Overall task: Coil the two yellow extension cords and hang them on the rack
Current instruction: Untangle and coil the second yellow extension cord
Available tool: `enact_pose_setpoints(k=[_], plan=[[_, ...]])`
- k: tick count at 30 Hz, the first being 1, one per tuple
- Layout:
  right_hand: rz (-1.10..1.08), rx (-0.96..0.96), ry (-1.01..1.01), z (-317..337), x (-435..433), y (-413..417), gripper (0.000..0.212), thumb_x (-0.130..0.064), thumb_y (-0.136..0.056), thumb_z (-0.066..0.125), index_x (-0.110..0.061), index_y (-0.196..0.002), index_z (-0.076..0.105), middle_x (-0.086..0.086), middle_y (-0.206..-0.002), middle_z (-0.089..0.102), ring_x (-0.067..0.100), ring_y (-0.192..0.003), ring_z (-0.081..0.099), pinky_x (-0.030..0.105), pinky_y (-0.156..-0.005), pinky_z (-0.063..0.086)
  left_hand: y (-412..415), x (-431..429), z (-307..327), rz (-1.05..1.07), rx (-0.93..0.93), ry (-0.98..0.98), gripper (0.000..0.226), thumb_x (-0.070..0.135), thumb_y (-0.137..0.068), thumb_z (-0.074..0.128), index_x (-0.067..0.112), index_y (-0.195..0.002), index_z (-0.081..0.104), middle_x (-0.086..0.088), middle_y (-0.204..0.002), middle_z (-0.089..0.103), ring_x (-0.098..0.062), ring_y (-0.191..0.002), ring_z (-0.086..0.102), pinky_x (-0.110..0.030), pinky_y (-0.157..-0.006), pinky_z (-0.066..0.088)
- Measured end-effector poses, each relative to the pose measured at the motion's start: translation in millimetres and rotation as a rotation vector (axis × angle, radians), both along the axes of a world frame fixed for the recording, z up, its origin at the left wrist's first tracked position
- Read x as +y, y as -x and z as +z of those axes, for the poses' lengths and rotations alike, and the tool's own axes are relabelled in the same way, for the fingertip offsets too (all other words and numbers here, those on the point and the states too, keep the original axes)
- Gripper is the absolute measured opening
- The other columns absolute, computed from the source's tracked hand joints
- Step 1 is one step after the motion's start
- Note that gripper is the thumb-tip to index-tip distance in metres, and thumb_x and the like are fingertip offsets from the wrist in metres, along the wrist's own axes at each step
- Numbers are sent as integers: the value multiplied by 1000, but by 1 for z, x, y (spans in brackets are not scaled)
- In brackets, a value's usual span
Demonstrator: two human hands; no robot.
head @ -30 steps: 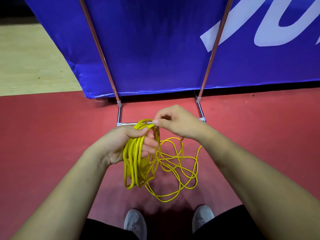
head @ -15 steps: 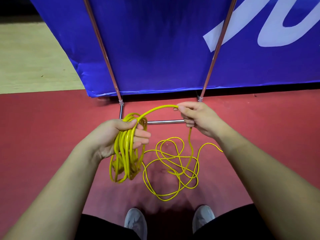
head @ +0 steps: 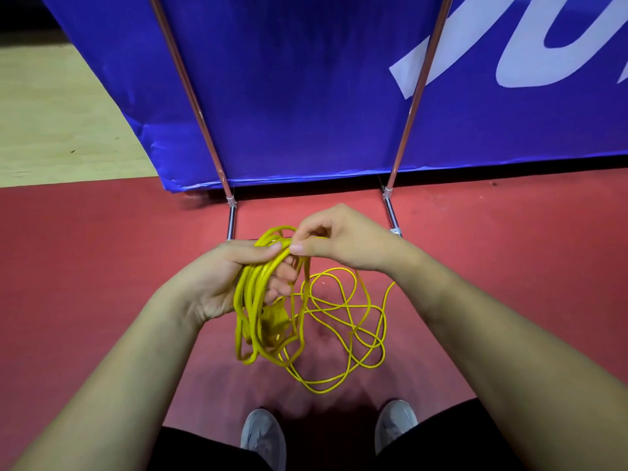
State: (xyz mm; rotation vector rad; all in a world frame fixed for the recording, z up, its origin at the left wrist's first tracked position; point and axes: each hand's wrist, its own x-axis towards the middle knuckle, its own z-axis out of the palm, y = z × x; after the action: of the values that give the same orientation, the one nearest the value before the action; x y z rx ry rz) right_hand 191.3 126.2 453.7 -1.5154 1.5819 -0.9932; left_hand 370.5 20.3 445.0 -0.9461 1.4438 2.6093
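Note:
My left hand [head: 221, 280] grips a bundle of several hanging loops of a yellow extension cord [head: 258, 321]. A yellow plug or socket block hangs among those loops. My right hand [head: 343, 243] pinches a strand of the same cord right at the top of the bundle, touching my left fingertips. The loose tail of the cord [head: 353, 321] lies in tangled loops on the red floor to the right. A second cord is not in view. The rack's two metal uprights [head: 411, 113] rise in front of me, with its base bars [head: 231, 219] on the floor just beyond my hands.
A blue banner [head: 306, 90] with white lettering stands behind the rack. Red floor [head: 102, 253] spreads left and right; pale wooden floor [head: 51, 124] lies at far left. My two grey shoes [head: 265, 436] are at the bottom, close to the loose cord.
My right hand, stretched out to the right with a strand half a second ago, has come back to my left hand, laying another loop onto the bundle. The floor tangle has shifted slightly.

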Motion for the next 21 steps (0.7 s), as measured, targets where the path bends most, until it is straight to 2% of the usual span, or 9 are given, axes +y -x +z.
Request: enact_pose_setpoints(k=[2,4,6,8,12,15,17,19,21], plan=[[-20,-21,19,-5,-2,-3,10,-12,-84,73,-5,-89,68,-10,-65,61,-3,-61,52,17,-62,41,-1,0,-2,-25,64,-46,33,25,-71,78,3,-87,58,-3,-59,53,-15,-42,52,-23,-42,44],[-44,17,-44,-17,-2,5,26,-23,-78,80,-13,-90,60,-5,-65,55,4,-58,47,29,-56,38,-2,-2,-3,-18,145,-109,42,23,-63,84,6,-85,52,2,-56,45,-9,-39,42,-21,-41,37],[-92,189,-137,-35,0,19,37,-32,-73,83,-16,-93,55,-8,-68,50,2,-58,44,26,-55,35,-1,-3,-1,-15,215,-154,37,20,-65,83,5,-82,55,3,-55,42,-6,-37,39,-20,-41,34],[-150,273,-242,-55,3,30,42,-36,-72,83,-17,-97,56,-3,-78,57,9,-71,55,29,-61,44,-3,-4,2,-46,244,-188,30,20,-69,81,4,-82,59,4,-54,41,-5,-36,38,-20,-42,34],[-257,101,-333,-86,11,56,28,-29,-79,79,-7,-73,63,3,-53,58,17,-50,50,27,-52,37,-13,-16,3,-208,204,-208,30,24,-81,72,-1,-95,65,5,-52,42,-3,-37,38,-21,-44,26],[-404,106,-294,-96,13,72,27,-25,-78,80,-4,-70,64,8,-56,62,19,-53,53,29,-55,41,-16,-16,4,-256,120,-156,28,23,-72,81,3,-83,65,2,-50,41,-8,-38,41,-21,-41,33],[-439,136,-292,-102,15,79,27,-21,-77,80,-2,-69,64,9,-59,60,16,-53,49,27,-55,38,-14,-11,5,-185,63,-144,35,24,-58,89,6,-75,65,-4,-53,51,-17,-44,54,-24,-42,46],[-442,152,-313,-110,17,83,27,-19,-78,79,-2,-67,62,7,-58,52,14,-52,42,26,-52,33,-12,-10,4,-77,23,-90,46,25,-45,94,5,-77,68,-10,-63,64,-22,-51,65,-26,-43,52],[-460,136,-329,-118,20,86,25,-18,-79,79,-8,-65,60,4,-58,48,14,-53,39,26,-52,32,-10,-10,2,-20,67,-60,52,26,-45,95,4,-84,68,-4,-60,60,-16,-45,58,-24,-42,48]])
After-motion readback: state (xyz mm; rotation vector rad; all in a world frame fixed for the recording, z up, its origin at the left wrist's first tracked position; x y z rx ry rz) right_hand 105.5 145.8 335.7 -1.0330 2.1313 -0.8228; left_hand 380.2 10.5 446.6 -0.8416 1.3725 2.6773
